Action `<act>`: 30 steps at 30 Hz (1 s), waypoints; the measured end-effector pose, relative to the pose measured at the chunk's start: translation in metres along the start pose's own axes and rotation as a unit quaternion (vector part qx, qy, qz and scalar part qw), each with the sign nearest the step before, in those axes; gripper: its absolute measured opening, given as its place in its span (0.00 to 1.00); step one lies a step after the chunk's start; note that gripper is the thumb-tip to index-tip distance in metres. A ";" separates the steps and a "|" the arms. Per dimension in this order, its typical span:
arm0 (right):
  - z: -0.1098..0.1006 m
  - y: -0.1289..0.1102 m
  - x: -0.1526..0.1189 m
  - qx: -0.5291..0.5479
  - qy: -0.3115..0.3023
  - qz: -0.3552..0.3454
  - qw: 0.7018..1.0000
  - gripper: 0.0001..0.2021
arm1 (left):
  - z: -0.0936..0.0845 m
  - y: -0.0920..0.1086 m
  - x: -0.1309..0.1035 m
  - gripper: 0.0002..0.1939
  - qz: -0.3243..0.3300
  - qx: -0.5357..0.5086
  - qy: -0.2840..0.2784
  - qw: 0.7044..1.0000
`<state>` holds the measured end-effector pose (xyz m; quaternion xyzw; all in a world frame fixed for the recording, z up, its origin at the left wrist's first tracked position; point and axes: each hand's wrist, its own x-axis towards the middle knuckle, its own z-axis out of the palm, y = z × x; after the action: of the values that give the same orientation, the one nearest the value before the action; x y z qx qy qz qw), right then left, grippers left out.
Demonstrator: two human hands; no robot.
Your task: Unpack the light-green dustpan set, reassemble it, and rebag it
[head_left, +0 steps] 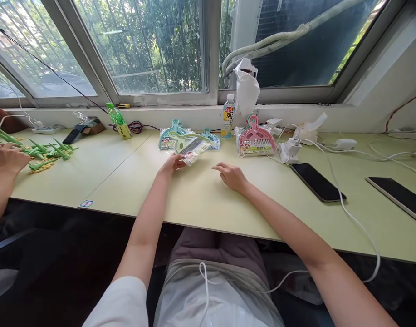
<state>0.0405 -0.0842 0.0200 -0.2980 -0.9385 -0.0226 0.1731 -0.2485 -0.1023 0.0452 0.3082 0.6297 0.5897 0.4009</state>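
My left hand [174, 164] grips the near edge of a clear-wrapped green dustpan-and-brush pack [193, 145], which is tilted above the table. Behind it lie a teal pack [167, 139] and a blue one [211, 140], both partly covered. My right hand [231, 175] rests low over the table with nothing in it; its index finger points left and the others are curled. To the right, pink dustpan packs [256, 140] are stacked, with a green edge showing beneath the pink one.
Bottles [119, 121] [228, 116] stand along the window sill. Two dark phones [318, 182] [400, 194], white chargers [290, 150] and a loose white cable lie at the right. Another person's hand [11, 158] touches green plant-like pieces [53, 152] at the far left.
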 end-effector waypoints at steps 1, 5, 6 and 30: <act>0.000 0.000 0.000 -0.008 0.024 -0.012 1.000 0.22 | 0.002 -0.003 -0.001 0.12 0.010 -0.004 -0.058 0.998; 0.000 -0.001 0.001 -0.047 0.098 -0.076 0.991 0.30 | 0.007 -0.014 -0.001 0.25 0.051 0.019 -0.226 0.973; 0.001 0.000 0.002 -0.049 0.109 -0.081 0.990 0.31 | 0.008 -0.016 -0.002 0.27 0.053 0.033 -0.247 0.967; 0.008 0.010 0.008 0.475 0.159 0.197 0.843 0.32 | 0.025 -0.023 -0.007 0.28 0.078 -0.059 -0.294 0.951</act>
<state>0.0370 -0.0705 0.0147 -0.3504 -0.7152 0.4134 0.4414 -0.2213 -0.0987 0.0241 0.4917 0.4219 0.5387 0.5385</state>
